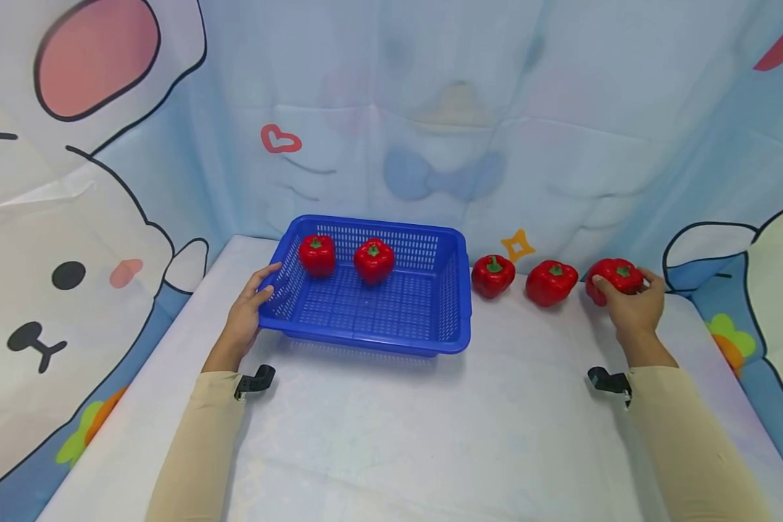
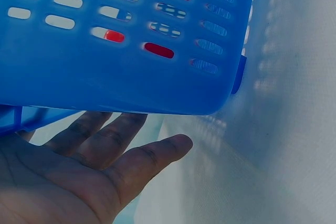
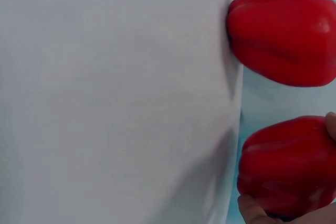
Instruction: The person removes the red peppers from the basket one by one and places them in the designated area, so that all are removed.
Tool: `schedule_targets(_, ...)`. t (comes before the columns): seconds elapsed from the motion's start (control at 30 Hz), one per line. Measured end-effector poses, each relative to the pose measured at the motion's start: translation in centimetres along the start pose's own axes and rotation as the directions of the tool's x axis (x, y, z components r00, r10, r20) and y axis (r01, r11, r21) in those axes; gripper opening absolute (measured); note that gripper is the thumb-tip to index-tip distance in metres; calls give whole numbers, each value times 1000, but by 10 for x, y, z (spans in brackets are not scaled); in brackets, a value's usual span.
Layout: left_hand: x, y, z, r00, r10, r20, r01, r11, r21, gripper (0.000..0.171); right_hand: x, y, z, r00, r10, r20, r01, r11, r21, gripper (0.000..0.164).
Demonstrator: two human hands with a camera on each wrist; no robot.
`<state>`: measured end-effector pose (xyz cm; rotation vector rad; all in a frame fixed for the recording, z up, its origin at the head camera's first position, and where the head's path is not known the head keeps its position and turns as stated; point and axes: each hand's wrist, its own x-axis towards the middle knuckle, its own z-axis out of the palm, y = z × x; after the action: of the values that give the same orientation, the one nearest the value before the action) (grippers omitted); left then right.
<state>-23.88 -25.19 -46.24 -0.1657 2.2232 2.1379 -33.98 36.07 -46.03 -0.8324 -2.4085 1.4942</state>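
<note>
The pepper (image 1: 618, 275) at the far right end of the row is glossy red and plump, with soft lobes down its sides and a green stem on top. It is near the back edge of the white table (image 1: 431, 435), close to the hanging cloth (image 1: 346, 65); whether its underside touches the table cannot be told. Two more of the same shiny red kind, the nearest pepper (image 1: 551, 283) and the next pepper (image 1: 493, 276), stand to its left, stems up, the last of them just beside the basket (image 1: 365, 336).

That basket is bright blue plastic, rectangular, with slotted walls and a wide smooth rim. Inside, toward the back, are a left-hand pepper (image 1: 317, 257) and a second pepper (image 1: 375, 262), both red with green stems, set a little apart.

The right hand (image 1: 639, 308) reaches far forward and out to the side, grasping the end pepper between thumb and fingers. The left hand (image 1: 243, 315) reaches to the basket's left side. Its fingers are fairly straight, passing behind the rim at the near left corner, and in the left wrist view the thumb stretches out apart from the plastic. Both forearms, in beige sleeves (image 1: 692, 442), angle outward from the near edge, each with a small black camera (image 1: 257, 378) at the wrist.
</note>
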Motion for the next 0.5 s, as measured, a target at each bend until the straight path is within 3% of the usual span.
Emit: schedule_targets(0.5, 0, 0, 0, 1000, 0, 3, 0, 1000, -13, 47, 4, 9, -4, 995, 14, 94, -6, 996, -92, 93)
